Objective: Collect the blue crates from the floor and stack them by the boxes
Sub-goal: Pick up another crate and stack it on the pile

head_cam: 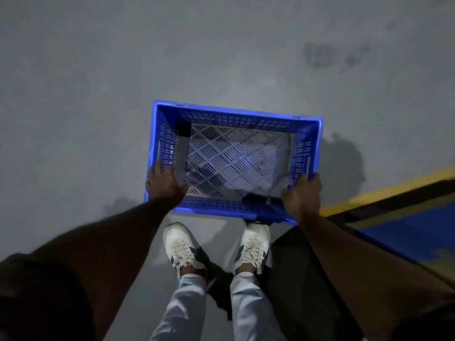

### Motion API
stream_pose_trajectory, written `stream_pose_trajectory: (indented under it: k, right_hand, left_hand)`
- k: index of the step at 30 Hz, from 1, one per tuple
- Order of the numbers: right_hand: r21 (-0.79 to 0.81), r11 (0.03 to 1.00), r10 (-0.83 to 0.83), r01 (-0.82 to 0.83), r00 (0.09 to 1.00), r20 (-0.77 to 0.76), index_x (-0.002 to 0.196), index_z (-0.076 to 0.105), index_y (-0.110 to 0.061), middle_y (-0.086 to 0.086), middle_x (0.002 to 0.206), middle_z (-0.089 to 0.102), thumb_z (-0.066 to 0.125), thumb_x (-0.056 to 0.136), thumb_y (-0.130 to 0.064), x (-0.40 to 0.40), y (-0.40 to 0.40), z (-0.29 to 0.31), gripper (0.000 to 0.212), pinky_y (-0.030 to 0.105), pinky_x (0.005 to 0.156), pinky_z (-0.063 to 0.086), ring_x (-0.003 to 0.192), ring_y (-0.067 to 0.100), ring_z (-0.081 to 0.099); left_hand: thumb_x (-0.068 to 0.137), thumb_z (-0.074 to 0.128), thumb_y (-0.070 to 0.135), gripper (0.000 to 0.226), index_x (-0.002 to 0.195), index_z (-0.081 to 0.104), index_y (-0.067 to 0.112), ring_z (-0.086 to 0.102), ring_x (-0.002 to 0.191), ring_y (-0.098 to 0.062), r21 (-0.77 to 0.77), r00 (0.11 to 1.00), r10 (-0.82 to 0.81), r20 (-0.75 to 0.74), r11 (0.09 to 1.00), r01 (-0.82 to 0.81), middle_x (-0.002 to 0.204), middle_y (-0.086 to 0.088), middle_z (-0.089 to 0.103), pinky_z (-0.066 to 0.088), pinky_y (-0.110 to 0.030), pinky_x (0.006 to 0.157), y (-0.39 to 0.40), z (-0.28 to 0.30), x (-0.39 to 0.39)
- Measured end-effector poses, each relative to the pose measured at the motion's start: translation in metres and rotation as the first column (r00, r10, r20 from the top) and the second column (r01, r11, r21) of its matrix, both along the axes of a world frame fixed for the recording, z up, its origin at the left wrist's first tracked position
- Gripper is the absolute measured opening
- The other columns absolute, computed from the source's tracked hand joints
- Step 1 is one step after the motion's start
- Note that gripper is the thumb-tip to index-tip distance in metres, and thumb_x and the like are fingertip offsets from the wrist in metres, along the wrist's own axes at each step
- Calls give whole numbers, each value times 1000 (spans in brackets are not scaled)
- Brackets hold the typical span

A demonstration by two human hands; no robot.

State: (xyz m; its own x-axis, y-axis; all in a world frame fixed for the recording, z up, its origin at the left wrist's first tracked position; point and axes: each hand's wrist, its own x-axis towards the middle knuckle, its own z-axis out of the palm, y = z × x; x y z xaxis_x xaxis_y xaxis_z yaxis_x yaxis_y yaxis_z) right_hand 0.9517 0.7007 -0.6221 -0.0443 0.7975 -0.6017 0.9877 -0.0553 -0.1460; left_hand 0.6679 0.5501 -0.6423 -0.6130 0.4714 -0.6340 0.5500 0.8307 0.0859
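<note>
blue slotted crate [236, 119] over the grey floor [98, 82], left hand [163, 182] clamped on its near-left corner, right hand [301, 194] gripping the near-right corner, white sneakers [181, 244] just below

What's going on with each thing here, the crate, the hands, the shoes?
Crate: upright, open side up, nothing in it, gripped at both near corners.
Left hand: grips the crate's left near corner.
Right hand: grips the right near corner.
Shoes: laced, on the grey floor.
</note>
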Motion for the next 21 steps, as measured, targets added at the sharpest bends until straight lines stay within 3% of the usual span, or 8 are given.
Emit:
stream_pose_trajectory:
  k: [3, 5, 9, 13, 16, 21]
  right_hand:
    - [41, 999, -34, 32, 998, 43, 127, 43, 8, 35, 145, 23, 61, 85, -19, -2, 0, -14, 53, 54, 101, 40, 131, 51, 27]
    - [26, 999, -35, 33, 996, 82, 128, 42, 9, 35, 142, 27, 60, 86, -19, -3, 1, -20, 54, 54, 104, 39, 129, 52, 30]
    - [9, 989, -150, 151, 975, 167, 128, 40, 3, 29, 132, 35, 63, 86, -19, -5, 8, -26, 53, 48, 95, 43, 119, 47, 40]
    - [29, 990, -142, 139, 974, 176, 120, 43, 4, 31, 127, 38, 67, 81, -17, -5, 12, -27, 50, 46, 93, 44, 117, 47, 40]
    - [84, 992, -111, 98, 979, 169, 118, 46, 4, 29, 121, 42, 70, 76, -17, -6, 19, -8, 53, 47, 88, 47, 114, 46, 43]
    - [27, 995, -102, 99, 985, 141, 127, 48, -3, 25, 130, 45, 62, 84, -23, -21, 50, 72, 49, 42, 96, 41, 120, 39, 46]
  left_hand:
    - [73, 76, 38, 63, 129, 52, 19, 9, 146, -36, 2, 996, 27, -82, 1000, -27, 161, -5, 7, 22, -62, 110, 0, -9, -4]
    - [71, 76, 31, 60, 123, 53, 14, 21, 142, -39, 79, 992, 73, -107, 995, -64, 160, -8, 9, 31, -59, 108, -3, -14, -6]
    - [72, 75, 24, 57, 124, 53, 13, 44, 125, -40, 136, 939, 337, -73, 936, -325, 146, -16, 31, 43, -50, 101, -8, -22, -18]
    - [75, 71, 16, 38, 112, 59, 16, 43, 120, -36, 125, 932, 356, -65, 930, -347, 126, -15, 42, 43, -47, 97, -11, -20, -22]
    - [74, 67, 9, 33, 105, 59, 18, 41, 118, -38, 186, 917, 393, -66, 908, -376, 124, -17, 42, 43, -47, 96, -10, 3, -24]
    - [76, 60, 4, 30, 104, 64, 15, 43, 116, -43, 275, 885, 461, -65, 861, -429, 121, -22, 45, 43, -47, 96, -4, 85, -39]
